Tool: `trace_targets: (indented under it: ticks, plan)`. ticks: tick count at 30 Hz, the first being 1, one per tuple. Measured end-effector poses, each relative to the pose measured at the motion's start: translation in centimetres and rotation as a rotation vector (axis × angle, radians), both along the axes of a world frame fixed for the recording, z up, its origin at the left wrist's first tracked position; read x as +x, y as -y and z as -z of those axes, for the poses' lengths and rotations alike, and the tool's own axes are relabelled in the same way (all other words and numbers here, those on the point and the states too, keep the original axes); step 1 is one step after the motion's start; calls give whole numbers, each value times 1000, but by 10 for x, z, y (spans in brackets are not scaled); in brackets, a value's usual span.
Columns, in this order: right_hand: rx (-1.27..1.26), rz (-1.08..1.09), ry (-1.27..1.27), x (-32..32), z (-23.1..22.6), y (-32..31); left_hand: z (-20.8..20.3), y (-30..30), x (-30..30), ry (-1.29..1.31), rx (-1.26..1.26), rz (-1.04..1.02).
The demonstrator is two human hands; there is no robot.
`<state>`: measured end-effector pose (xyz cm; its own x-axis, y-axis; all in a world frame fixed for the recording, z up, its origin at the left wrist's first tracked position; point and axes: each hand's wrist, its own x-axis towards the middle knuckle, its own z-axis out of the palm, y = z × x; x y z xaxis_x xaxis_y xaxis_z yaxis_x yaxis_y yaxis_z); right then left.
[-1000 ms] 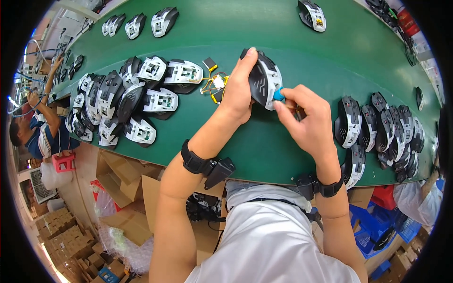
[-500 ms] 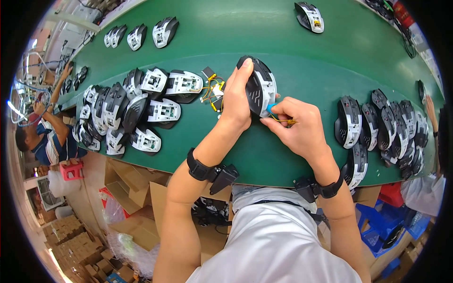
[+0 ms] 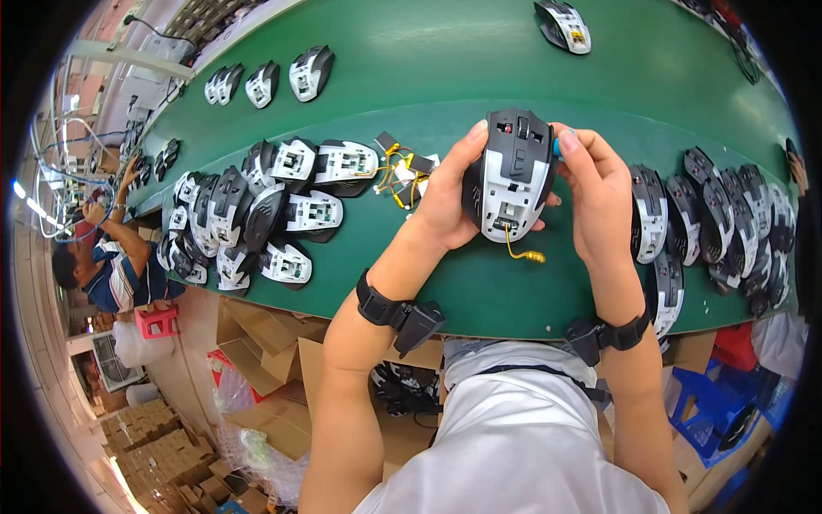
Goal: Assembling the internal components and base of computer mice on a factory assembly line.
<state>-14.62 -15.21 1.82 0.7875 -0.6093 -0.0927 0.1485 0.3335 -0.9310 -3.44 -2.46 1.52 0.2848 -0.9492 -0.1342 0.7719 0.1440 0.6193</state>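
A black and white computer mouse (image 3: 518, 176) is held up over the green table, its scroll wheel end pointing away from me. From an opening near its rear end hangs a short yellow cable (image 3: 524, 254). My left hand (image 3: 449, 184) grips the mouse along its left side, thumb near the front corner. My right hand (image 3: 591, 176) closes on the right side, with some fingertips showing beneath the shell. At its upper fingertips is a small blue piece (image 3: 558, 146); its kind is unclear. Left of the mouse lie small dark parts with yellow wires (image 3: 401, 171).
A pile of similar mice (image 3: 231, 210) covers the table's left side, another group (image 3: 728, 214) the right. More mice stand along the far side, one (image 3: 565, 27) at upper right. Cardboard boxes (image 3: 270, 338) stand below the table edge. A person (image 3: 116, 265) works at far left.
The mouse has turned upright toward me and moved right. My right hand has left the yellow cable, which now dangles, and moved to the mouse's right side. The view has shifted slightly.
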Motion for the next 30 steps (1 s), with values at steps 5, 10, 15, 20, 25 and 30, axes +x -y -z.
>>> trace_targets:
  ticks: [5, 10, 15, 20, 25, 30]
  plan:
    - [175, 126, 66, 6, -4, -3, 4, -7, -1, -7, 33, 32]
    - [132, -35, 165, 5, -1, -7, 7, -3, -8, 169, 136, 171]
    - [124, 174, 194, 6, -3, 2, 8, -2, -5, 334, 117, 35]
    - [23, 244, 229, 3, -3, 10, 3, -3, -11, 430, 30, 74]
    - [2, 294, 258, 1, -6, 11, 5, -3, -13, 352, -45, 63]
    - [-52, 328, 275, 0, -10, 10, 1, -3, -17, 555, -27, 38]
